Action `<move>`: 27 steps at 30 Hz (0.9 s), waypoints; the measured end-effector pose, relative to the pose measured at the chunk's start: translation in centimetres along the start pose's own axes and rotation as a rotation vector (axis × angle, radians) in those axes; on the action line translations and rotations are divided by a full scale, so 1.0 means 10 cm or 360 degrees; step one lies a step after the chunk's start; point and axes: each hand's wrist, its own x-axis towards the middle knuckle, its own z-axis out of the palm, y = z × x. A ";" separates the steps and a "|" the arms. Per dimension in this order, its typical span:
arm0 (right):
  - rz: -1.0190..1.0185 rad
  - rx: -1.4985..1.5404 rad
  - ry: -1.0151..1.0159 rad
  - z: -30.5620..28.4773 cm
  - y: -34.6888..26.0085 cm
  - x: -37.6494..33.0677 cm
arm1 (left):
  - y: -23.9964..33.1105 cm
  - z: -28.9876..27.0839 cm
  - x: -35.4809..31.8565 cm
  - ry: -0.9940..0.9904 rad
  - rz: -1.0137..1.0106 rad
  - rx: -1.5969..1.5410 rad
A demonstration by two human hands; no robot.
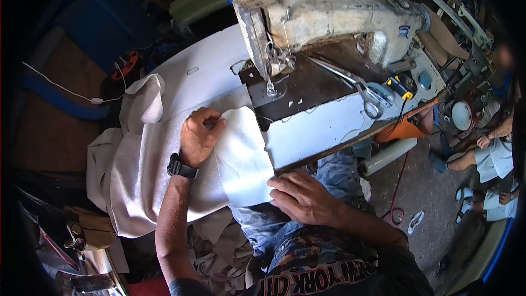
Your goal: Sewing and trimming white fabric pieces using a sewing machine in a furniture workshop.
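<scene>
A large sheet of pale grey fabric (137, 170) drapes over the left end of the sewing table and hangs down in folds. On top of it lies a smaller white fabric panel (246, 156), its far edge below the needle area. My left hand (198, 136), with a black watch on the wrist, is closed at the panel's left edge, thumb and fingers pinching the cloth. The near right corner of the panel is between the fingers of my right hand (301, 196). The worn sewing machine (329, 19) stands beyond, its presser foot (271, 90) just past the fabric.
Large scissors (361, 85) and a yellow-and-black tool (400, 86) with a cord rest on the table at right. Fabric scraps (219, 246) lie below my left arm. Other people sit at the far right. A red cord (397, 208) trails across the floor.
</scene>
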 end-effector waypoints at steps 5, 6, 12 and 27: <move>0.0072 0.0076 0.0337 -0.26 0.44 0.35 | 0.02 -0.01 -0.01 0.0007 -0.0004 0.0028; 0.0134 0.0114 0.0309 -0.31 0.53 0.44 | 0.02 0.00 -0.06 0.0044 -0.0023 0.0041; 0.0136 0.0264 0.0185 -0.37 0.96 0.72 | 0.10 -0.03 -0.29 0.0192 0.0034 0.0132; -0.0076 -0.0002 -0.0115 -0.06 0.85 0.98 | 0.16 -0.27 -0.61 0.0051 0.0023 0.0149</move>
